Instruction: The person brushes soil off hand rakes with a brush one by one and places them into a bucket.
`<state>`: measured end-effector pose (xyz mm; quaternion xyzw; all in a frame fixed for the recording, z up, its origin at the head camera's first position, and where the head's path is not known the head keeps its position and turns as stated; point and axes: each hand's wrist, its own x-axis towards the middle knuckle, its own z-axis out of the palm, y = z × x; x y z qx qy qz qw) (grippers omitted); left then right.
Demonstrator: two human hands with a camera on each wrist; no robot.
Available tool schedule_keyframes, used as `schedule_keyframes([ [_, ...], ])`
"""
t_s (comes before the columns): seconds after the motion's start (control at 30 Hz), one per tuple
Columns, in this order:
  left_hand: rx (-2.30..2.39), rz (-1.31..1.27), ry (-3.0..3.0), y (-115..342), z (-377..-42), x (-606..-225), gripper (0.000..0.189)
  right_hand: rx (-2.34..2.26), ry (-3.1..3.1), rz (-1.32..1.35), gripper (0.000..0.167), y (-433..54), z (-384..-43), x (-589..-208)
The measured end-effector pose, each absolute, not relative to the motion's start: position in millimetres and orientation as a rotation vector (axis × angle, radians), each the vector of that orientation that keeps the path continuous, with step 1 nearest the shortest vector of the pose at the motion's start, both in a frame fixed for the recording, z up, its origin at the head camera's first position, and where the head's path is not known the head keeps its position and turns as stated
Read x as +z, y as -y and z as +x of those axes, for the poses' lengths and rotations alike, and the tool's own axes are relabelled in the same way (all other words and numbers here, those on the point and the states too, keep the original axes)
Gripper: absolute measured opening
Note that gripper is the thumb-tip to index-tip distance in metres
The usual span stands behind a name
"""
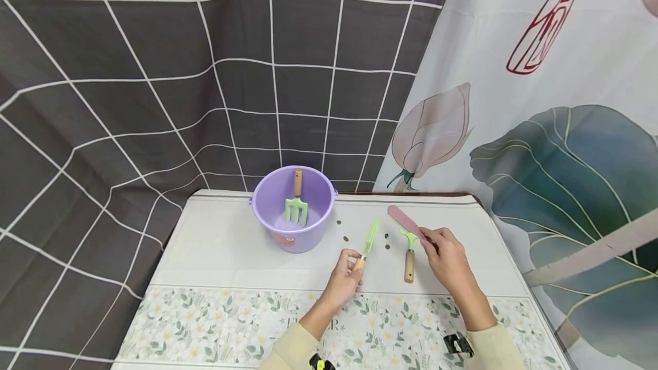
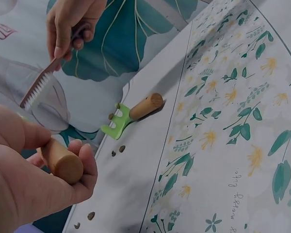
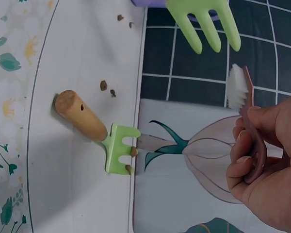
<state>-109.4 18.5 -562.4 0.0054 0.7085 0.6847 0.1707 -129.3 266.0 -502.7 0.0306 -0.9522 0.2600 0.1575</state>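
My left hand (image 1: 341,280) grips the wooden handle of a small garden fork (image 1: 371,237), its green tines pointing up and away. In the left wrist view the handle's butt end (image 2: 68,168) sticks out between thumb and fingers. My right hand (image 1: 451,260) holds a pink brush (image 1: 404,221) by its curved handle; its white bristles (image 3: 237,88) face the fork in the right wrist view. Between the hands and nearer the right one, a small green rake (image 1: 409,261) with a wooden handle lies on the table, partly overlapped by the brush in the head view.
A purple bucket (image 1: 303,241) stands at the back of the table, with a second green fork (image 1: 297,204) leaning inside, handle up. Several small brown bits (image 2: 91,215) lie scattered around the tools. A floral strip (image 1: 205,318) runs along the near side. Curtains hang behind and to the right.
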Motion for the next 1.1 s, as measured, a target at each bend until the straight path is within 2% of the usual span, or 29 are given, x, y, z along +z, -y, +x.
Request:
schedule_keyframes([
  [0.3,1.852,0.059,-2.206,-17,-113,-563,0.035,0.722,2.634,0.195,0.026,-268,-130,-499],
  [0.7,1.739,0.039,-2.39,-20,-113,-562,0.042,0.575,2.769,0.502,0.025,-244,-129,-497],
  [1.1,1.699,0.064,-2.434,-21,-111,-567,0.039,0.474,2.799,0.377,0.023,-244,-143,-494],
])
